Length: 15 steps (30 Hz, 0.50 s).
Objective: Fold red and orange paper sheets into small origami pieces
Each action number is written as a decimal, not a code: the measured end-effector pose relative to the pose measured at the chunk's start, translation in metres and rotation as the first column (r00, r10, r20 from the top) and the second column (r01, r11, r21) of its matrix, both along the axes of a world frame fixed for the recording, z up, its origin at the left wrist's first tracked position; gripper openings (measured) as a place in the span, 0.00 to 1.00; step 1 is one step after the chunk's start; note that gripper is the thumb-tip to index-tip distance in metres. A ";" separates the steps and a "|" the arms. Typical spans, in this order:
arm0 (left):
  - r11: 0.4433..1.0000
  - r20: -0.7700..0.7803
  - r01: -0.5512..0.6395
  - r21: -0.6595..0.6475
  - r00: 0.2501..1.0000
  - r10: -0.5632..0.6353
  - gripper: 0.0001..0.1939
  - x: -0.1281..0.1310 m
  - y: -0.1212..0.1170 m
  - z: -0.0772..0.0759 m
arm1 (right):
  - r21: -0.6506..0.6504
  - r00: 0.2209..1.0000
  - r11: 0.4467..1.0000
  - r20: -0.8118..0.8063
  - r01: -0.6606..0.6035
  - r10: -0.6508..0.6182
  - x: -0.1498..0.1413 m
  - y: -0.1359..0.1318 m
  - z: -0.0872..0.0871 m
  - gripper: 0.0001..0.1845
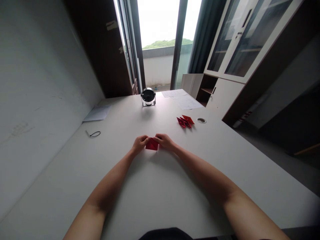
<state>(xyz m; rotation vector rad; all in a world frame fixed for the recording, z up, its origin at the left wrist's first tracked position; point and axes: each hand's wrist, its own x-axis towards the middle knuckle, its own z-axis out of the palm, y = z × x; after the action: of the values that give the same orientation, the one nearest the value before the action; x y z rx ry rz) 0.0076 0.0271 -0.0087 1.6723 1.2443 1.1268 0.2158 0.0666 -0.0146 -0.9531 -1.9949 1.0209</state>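
Note:
A small red folded paper piece is held between my two hands above the white table, near its middle. My left hand pinches its upper left corner. On the other side my right hand grips the upper right corner with thumb and fingers. Crease lines run across the face of the paper. To the right and farther back lie several red folded pieces, standing close together, with an orange-red one at their far end.
A round black device on a metal stand is at the table's far side. White papers lie at the back right, another sheet at the left by the wall. A black cable tie and a round cable hole are also there.

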 end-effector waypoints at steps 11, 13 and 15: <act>0.996 0.090 0.038 -0.082 0.995 -0.031 0.20 -0.001 0.000 0.000 | -0.019 1.000 1.000 -0.009 0.002 -0.002 0.001 -0.001 0.000 0.25; 0.993 0.109 0.051 -0.103 0.993 -0.040 0.20 0.000 0.000 0.002 | -0.011 1.000 1.000 -0.001 -0.006 0.006 0.001 0.000 0.000 0.25; 0.992 0.109 0.064 -0.110 0.993 -0.052 0.20 -0.001 0.000 0.004 | -0.012 1.000 1.000 0.007 -0.019 0.019 0.001 0.000 0.000 0.25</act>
<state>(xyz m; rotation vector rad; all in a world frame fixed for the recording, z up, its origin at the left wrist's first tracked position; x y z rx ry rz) 0.0069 0.0267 -0.0047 1.5345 1.1635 1.0758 0.2169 0.0671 -0.0150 -0.9469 -2.0089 1.0428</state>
